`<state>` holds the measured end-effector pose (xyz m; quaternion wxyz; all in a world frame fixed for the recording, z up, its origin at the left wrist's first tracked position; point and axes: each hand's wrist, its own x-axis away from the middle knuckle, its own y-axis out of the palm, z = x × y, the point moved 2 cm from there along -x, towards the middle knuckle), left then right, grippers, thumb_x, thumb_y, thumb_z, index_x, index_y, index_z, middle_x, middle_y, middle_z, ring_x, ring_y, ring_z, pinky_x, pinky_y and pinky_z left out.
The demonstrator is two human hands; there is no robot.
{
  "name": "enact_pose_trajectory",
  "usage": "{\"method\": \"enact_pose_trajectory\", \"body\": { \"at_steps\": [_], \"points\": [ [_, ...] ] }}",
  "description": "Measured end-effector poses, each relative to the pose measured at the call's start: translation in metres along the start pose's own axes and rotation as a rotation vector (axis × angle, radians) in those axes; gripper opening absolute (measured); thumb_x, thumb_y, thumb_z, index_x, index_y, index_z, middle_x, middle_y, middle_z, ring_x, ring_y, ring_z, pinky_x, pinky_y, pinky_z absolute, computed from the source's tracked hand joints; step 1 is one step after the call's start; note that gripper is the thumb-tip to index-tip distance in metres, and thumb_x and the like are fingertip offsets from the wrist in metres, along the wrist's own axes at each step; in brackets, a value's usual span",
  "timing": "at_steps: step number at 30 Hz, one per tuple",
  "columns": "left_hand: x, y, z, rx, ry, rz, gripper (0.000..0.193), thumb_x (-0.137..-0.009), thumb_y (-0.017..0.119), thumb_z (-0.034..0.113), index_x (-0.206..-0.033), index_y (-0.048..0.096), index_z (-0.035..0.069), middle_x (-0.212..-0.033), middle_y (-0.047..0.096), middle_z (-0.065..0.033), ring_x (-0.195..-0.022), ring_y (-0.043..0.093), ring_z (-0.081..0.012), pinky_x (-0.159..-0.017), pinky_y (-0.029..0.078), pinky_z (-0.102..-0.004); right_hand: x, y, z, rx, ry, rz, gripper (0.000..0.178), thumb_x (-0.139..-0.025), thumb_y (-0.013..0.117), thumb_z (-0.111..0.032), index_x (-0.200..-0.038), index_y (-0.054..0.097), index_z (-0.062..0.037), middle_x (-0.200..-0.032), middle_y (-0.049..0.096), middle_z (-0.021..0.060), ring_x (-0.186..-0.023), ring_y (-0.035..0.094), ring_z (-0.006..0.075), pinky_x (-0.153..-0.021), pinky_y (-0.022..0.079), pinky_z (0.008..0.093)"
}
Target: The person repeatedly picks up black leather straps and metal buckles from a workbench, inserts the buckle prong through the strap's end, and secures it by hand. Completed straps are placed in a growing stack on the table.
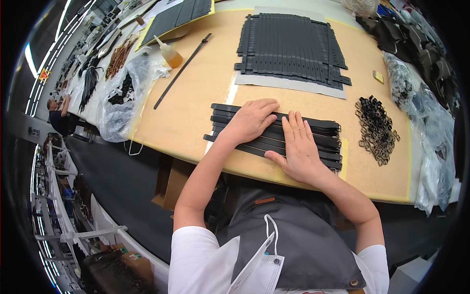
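Note:
Several black straps (264, 143) lie side by side in front of me, with metal buckles (338, 142) at their right ends. My left hand (252, 120) rests on the upper straps near their middle, palm down, the fingers stretched to the right and partly together. Just right of it, my right hand (299, 149) lies flat on the straps with fingers extended forward and the thumb out to the left. Neither hand grips anything that I can see. The parts of the straps under both hands are hidden.
A wide sheet of black straps (293, 46) lies on white paper beyond my hands. Loose buckles (379, 130) are heaped at the right. One single strap (182, 71) and a glue bottle (170, 55) lie to the left. Plastic bags (431, 147) hang over the table's right edge.

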<state>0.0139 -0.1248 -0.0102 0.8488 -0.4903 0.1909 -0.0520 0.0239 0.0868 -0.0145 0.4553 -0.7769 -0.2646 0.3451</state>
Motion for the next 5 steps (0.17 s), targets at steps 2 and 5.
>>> {"method": "enact_pose_trajectory", "body": {
  "at_steps": [2,5],
  "points": [
    [0.016,0.0,-0.007,-0.064,-0.003,-0.084,0.047,-0.11,0.051,0.032,-0.147,0.056,0.003,-0.156,0.052,-0.0165,-0.145,0.048,-0.0332,-0.121,0.037,-0.0457,-0.006,0.019,-0.004,0.025,0.017,0.0,0.103,-0.094,0.068,-0.06,-0.157,0.031,0.0123,-0.164,0.029,0.0357,-0.158,0.021,0.0482,-0.128,0.018,0.0543],
    [0.041,0.003,0.0,-0.147,-0.059,-0.141,0.056,-0.111,0.047,0.037,-0.157,0.046,0.005,-0.164,0.043,-0.0142,-0.154,0.037,-0.0287,-0.128,0.027,-0.046,-0.01,0.027,-0.003,0.041,0.058,-0.056,0.109,-0.093,0.066,-0.065,-0.16,0.027,0.0114,-0.167,0.026,0.0323,-0.159,0.017,0.0472,-0.13,0.014,0.0532]
  ]
}}
